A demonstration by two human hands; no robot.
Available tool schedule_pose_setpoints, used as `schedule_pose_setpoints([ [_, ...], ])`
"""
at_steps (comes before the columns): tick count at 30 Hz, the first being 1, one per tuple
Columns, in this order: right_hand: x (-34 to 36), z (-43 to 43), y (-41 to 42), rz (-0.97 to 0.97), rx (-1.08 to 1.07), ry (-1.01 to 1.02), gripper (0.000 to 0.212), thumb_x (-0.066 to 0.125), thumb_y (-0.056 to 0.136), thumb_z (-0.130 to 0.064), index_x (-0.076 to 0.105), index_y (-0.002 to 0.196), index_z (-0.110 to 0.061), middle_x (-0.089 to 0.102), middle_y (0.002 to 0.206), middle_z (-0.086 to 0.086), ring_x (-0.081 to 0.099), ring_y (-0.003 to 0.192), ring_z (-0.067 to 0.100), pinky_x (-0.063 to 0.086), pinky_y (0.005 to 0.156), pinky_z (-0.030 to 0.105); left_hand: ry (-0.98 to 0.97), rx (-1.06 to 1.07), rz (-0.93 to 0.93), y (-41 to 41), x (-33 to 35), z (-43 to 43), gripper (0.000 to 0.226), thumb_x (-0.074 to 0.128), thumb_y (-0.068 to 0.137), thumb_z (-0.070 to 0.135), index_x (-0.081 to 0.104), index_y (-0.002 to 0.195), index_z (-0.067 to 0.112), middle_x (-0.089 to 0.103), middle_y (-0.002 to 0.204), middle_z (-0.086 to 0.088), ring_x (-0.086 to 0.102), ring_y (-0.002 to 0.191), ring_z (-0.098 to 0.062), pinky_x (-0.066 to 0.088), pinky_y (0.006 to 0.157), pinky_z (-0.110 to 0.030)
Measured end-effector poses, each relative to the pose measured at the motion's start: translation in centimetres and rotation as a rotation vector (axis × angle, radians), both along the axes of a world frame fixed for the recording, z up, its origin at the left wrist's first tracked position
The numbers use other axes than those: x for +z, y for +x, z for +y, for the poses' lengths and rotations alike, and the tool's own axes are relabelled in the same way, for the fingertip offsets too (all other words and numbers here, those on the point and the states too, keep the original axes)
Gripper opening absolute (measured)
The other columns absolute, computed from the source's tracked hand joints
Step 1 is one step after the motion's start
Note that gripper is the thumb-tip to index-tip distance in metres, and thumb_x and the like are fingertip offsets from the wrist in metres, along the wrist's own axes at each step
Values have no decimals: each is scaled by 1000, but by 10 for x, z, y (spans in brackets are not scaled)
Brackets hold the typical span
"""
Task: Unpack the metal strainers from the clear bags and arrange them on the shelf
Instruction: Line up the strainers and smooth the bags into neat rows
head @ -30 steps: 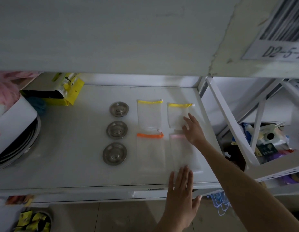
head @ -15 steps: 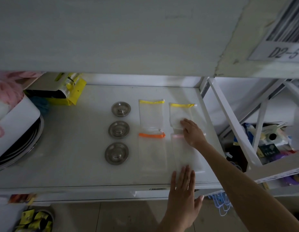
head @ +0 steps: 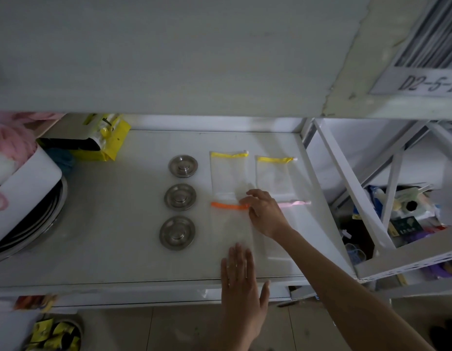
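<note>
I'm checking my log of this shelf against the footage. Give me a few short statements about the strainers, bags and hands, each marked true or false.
1. Three metal strainers lie in one column on the shelf. True.
2. Four clear bags lie flat to the right of the strainers. True.
3. Both far bags have orange strips. False: both have yellow strips; the near-left bag has the orange strip, the near-right a pink one.
4. The right hand holds a strainer. False: it rests at the bags, by the orange strip.
5. The left hand lies open and flat at the shelf's front edge. True.
</note>
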State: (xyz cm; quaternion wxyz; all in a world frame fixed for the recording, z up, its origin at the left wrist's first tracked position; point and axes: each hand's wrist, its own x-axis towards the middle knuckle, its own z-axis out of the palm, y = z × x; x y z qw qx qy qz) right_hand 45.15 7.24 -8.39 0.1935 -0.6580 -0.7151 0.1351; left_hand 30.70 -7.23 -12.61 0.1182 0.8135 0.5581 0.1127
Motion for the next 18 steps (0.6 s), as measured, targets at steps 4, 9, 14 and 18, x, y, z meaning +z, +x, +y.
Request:
schedule_pose_setpoints([
  [4,5,0,5,-19,-84,30,33,52,79,-2,71,103,-15,65,107,8,56,100,30,50,89,43,10,7,-6,4,0,-1,77,45,85,52,49,143,0,40,153,-22,25,143,-36,20,111,-50],
  [9,11,-4,11,-30,-143,13,31,53,81,-6,72,102,-18,67,104,6,55,99,28,47,90,43,17,5,-14,4,-4,0,78,45,85,52,48,143,1,38,154,-22,25,143,-37,22,111,-51],
  [14,10,-8,13,-58,-171,-2,30,54,81,-7,70,103,-19,60,108,7,52,102,28,46,92,40,19,-3,-27,3,-6,-1,77,44,88,53,45,146,2,35,156,-22,24,145,-36,24,110,-52],
  [18,13,-6,14,-40,-130,3,24,58,79,-3,70,96,-15,64,107,6,56,98,28,49,87,40,26,-9,-33,3,-7,-1,77,43,89,53,43,147,2,33,157,-22,22,146,-36,24,110,-52],
])
